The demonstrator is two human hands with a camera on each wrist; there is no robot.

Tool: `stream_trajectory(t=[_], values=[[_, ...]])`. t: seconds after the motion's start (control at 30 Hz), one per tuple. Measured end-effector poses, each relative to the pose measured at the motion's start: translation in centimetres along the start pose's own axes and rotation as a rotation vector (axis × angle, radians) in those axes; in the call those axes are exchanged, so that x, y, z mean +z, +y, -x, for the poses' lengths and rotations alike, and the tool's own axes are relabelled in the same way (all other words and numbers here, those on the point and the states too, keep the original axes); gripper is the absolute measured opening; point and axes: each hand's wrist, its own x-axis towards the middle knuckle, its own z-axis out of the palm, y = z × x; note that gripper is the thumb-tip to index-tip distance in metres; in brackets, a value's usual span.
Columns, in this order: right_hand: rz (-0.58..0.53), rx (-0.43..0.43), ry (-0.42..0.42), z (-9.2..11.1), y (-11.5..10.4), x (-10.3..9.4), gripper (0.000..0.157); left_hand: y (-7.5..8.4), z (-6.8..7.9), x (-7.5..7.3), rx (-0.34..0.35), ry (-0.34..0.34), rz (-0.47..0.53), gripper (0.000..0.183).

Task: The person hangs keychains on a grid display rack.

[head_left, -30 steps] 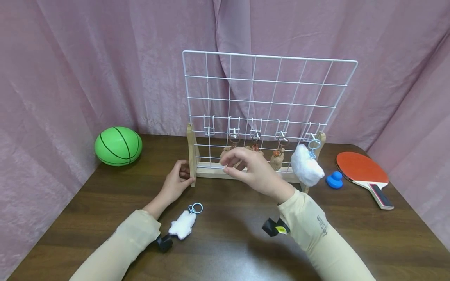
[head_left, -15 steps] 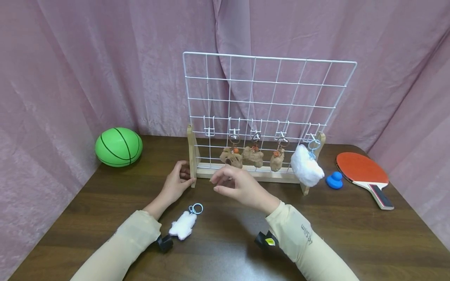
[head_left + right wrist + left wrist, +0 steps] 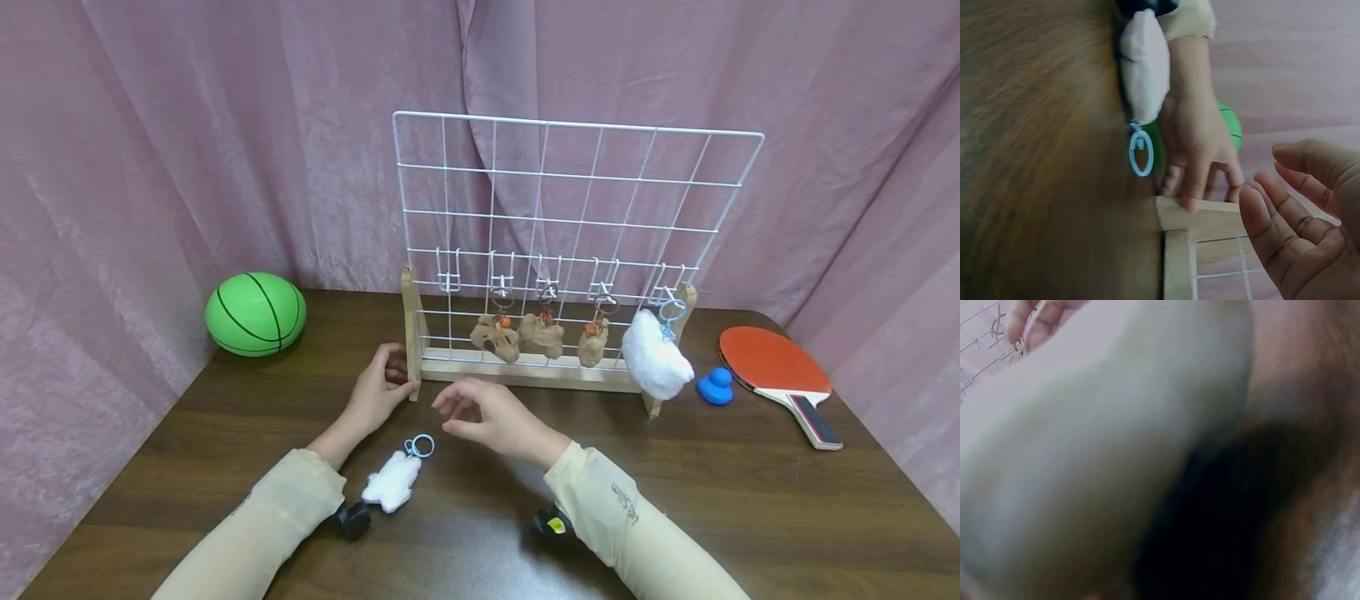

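My left hand [image 3: 372, 390] holds the wooden left foot of the white wire grid rack [image 3: 577, 221], thumb at its front edge and fingers along its outer side. My right hand [image 3: 491, 417] hovers over the table in front of the rack, fingers loosely bent, thumb apart, nothing between them. Left of it, a white plush keychain [image 3: 392, 482] with a light blue ring [image 3: 422, 446] lies on the table. In the right wrist view, this plush [image 3: 1145, 69] lies beside my left forearm. On the rack's hooks hang several brown plush keychains [image 3: 542, 335] and, far right, a white one [image 3: 656, 356].
A green ball [image 3: 256, 314] sits at the back left. Right of the rack are a blue knobbed object [image 3: 716, 387] and a red table tennis paddle [image 3: 776, 362]. The leftmost hook [image 3: 448, 279] on the grid is bare. Pink curtains [image 3: 330, 125] surround the table.
My right hand has moved left and down, away from the hanging brown plush keychains, toward the white plush keychain on the table. My left hand has stayed at the rack's foot.
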Motion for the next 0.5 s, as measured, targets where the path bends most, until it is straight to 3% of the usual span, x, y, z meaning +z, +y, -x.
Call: stream_trajectory(t=[0.17,0.5], values=[[0.007,0.047,-0.048,-0.5,0.5,0.9,0.022,0.1,0.1,0.0,0.011,0.007,0.007,0.057],[0.108,0.026,-0.133,-1.6,1.2,2.4,0.022,0.0,0.0,0.0,0.011,0.000,0.007,0.055]])
